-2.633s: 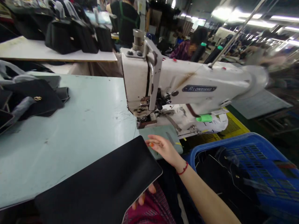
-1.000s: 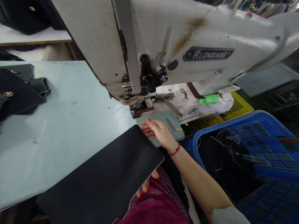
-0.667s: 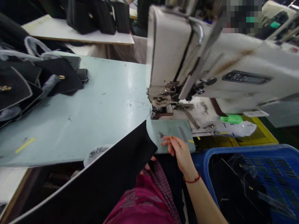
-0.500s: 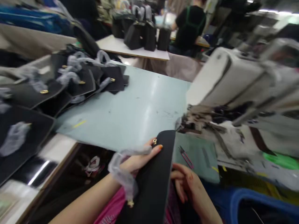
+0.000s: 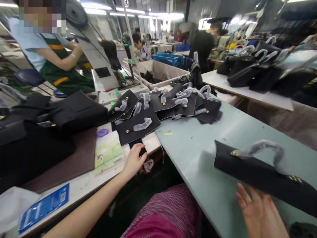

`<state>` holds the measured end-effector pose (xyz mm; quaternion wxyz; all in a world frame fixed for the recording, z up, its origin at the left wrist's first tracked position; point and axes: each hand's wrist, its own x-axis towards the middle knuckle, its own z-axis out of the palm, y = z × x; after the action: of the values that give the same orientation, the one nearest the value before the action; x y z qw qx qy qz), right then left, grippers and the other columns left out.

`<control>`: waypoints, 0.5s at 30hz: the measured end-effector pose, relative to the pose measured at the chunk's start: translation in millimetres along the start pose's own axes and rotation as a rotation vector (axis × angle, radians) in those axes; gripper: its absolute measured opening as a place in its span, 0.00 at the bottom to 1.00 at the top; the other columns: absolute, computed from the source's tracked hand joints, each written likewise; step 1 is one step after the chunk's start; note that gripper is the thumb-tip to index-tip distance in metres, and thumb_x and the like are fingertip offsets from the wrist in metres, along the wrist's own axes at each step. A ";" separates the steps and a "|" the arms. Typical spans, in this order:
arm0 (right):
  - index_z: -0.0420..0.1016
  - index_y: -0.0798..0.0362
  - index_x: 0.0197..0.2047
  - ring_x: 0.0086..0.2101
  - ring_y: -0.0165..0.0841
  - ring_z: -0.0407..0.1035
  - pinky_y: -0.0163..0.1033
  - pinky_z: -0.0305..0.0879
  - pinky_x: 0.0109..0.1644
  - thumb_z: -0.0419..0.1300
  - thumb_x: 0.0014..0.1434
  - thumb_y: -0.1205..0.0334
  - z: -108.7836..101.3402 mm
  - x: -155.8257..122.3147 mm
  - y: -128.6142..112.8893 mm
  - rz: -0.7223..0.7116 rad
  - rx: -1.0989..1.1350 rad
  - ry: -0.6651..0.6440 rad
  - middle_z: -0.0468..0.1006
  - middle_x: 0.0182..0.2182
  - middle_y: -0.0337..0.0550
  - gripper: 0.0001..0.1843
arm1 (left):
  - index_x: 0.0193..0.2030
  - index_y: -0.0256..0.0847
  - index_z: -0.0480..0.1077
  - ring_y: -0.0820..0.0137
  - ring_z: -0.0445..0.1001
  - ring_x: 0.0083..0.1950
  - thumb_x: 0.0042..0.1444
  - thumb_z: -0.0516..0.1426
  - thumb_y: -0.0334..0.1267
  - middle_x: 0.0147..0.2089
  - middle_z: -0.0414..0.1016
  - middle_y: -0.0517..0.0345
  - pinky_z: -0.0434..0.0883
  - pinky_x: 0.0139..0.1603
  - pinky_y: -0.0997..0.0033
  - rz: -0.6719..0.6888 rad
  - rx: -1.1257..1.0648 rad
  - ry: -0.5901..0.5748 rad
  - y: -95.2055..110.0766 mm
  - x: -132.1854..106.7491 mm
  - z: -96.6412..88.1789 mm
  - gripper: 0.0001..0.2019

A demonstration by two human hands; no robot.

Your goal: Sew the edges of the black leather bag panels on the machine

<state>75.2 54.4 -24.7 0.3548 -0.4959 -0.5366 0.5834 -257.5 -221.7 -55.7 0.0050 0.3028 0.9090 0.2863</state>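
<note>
My left hand (image 5: 135, 159) reaches across the gap to the neighbouring bench, fingers curled on the near edge of a black panel (image 5: 137, 126) with a plastic-wrapped handle. That panel is the nearest of a fanned pile of black panels (image 5: 178, 100). My right hand (image 5: 260, 211) is open, fingers spread, at the near edge of another black handled panel (image 5: 257, 173), which lies on the pale green table (image 5: 198, 148). Its wrapped handle arches upward.
A green booklet (image 5: 109, 152), a purple disc (image 5: 102, 133) and a blue packet (image 5: 44, 206) lie on the left bench beside black bags (image 5: 74, 112). A person in a green apron (image 5: 56, 62) works behind. Finished bags (image 5: 260, 69) line the far table.
The view has swung left, away from the sewing machine. The black panel I held now lies on the table by my right hand. My left hand has reached out to the pile.
</note>
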 end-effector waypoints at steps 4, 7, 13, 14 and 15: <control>0.62 0.57 0.64 0.53 0.55 0.70 0.60 0.69 0.52 0.55 0.59 0.36 13.8 7.9 67.3 -0.310 -0.438 -0.086 0.70 0.58 0.64 0.40 | 0.57 0.32 0.68 0.47 0.66 0.62 0.60 0.53 0.49 0.59 0.69 0.36 0.59 0.65 0.48 -0.162 0.206 0.004 -43.7 1.4 -15.0 0.25; 0.72 0.61 0.55 0.52 0.56 0.71 0.61 0.67 0.55 0.50 0.63 0.38 11.1 6.8 114.6 -0.829 -0.814 -0.185 0.75 0.53 0.64 0.34 | 0.61 0.30 0.66 0.44 0.63 0.65 0.61 0.52 0.52 0.63 0.66 0.32 0.55 0.66 0.46 -0.253 0.316 0.006 -43.4 5.9 -3.9 0.29; 0.73 0.59 0.53 0.47 0.47 0.76 0.49 0.74 0.47 0.48 0.69 0.53 5.1 12.2 116.0 -1.260 -0.937 -0.201 0.78 0.50 0.59 0.22 | 0.64 0.26 0.61 0.40 0.64 0.63 0.61 0.50 0.54 0.62 0.65 0.24 0.57 0.62 0.40 -0.370 0.428 0.030 -18.4 26.7 3.6 0.34; 0.74 0.59 0.51 0.46 0.46 0.77 0.48 0.75 0.46 0.48 0.69 0.53 5.4 13.7 114.0 -1.282 -0.922 -0.187 0.79 0.49 0.58 0.21 | 0.61 0.27 0.65 0.40 0.68 0.59 0.60 0.51 0.54 0.57 0.70 0.25 0.60 0.60 0.40 -0.362 0.436 0.017 -15.9 30.8 -2.6 0.32; 0.75 0.59 0.49 0.44 0.45 0.77 0.47 0.76 0.45 0.48 0.69 0.54 5.9 15.5 113.9 -1.301 -0.904 -0.168 0.80 0.48 0.57 0.20 | 0.57 0.27 0.68 0.40 0.72 0.54 0.59 0.53 0.53 0.52 0.73 0.28 0.63 0.57 0.41 -0.346 0.443 0.005 -14.2 35.7 -10.7 0.30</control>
<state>79.0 47.8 -139.5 0.3471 -0.1333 -0.9281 0.0203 -296.4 -216.7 -48.3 -0.0147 0.1361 0.9876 0.0764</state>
